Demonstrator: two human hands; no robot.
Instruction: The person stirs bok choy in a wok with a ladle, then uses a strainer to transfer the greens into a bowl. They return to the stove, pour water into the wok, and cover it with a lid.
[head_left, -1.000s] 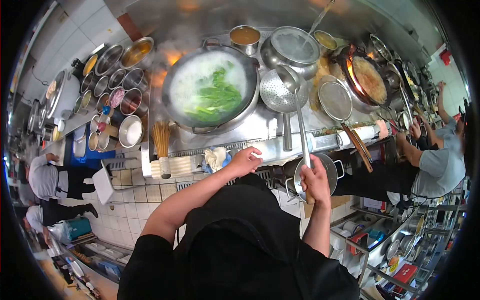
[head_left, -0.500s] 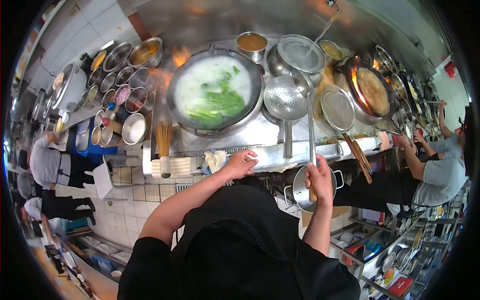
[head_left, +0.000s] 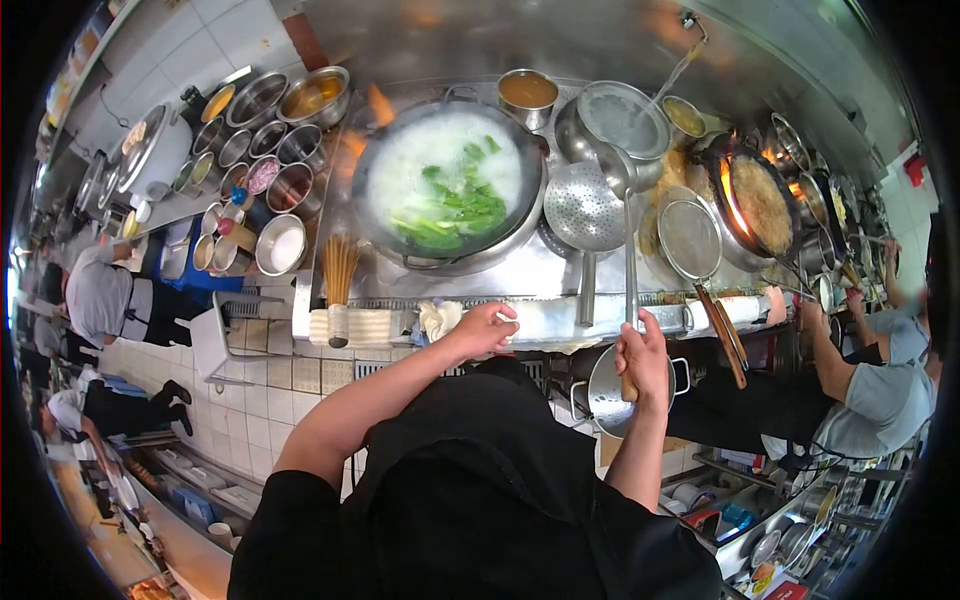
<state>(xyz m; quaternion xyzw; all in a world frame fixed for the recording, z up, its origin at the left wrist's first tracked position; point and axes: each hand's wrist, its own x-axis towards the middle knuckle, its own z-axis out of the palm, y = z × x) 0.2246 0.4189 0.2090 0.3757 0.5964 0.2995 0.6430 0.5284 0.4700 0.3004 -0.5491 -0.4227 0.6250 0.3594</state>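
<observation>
Ladle (head_left: 630,265): right hand (head_left: 645,358) grips its partly hidden handle (head_left: 628,388); left hand (head_left: 484,332) hangs half-open; steam (head_left: 402,165) blurs greens (head_left: 457,207) in wok (head_left: 530,195).

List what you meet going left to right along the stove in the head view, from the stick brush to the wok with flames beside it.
Stick brush, wok of greens, perforated skimmer, ladle handle held in the right hand, mesh strainer, wok with flames beside it.

The long, grey metal ladle (head_left: 631,265) has a round bowl and a wooden end. The right hand (head_left: 642,362) holds it, with the bowl out ahead.
</observation>
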